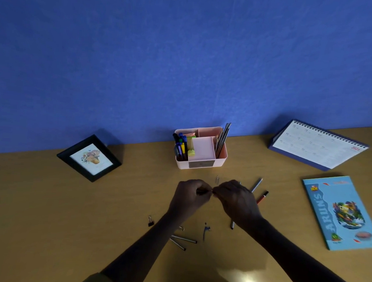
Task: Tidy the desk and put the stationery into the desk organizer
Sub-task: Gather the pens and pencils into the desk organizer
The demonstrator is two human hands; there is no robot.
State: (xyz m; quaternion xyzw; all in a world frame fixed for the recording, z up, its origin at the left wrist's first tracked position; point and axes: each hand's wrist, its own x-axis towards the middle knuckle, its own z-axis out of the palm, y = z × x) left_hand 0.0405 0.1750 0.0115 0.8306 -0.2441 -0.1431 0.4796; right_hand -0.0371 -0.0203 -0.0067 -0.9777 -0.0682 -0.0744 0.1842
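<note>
Both forearms reach forward over the desk (pixel 50 209); the left hand (pixel 190 197) and right hand (pixel 234 199) meet knuckles-up, pinching a thin dark pen (pixel 204 191) between them, just before the pink organizer (pixel 202 147), loose pens (pixel 184 239) nearer the body

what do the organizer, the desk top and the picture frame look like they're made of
Desk organizer: seemingly matte pale pink plastic, with thin moulded walls and rounded corners. Desk top: probably wood laminate, with faint grain and a glossy light reflection near the front edge. Picture frame: smooth black, wood or plastic; I cannot tell which.
</note>
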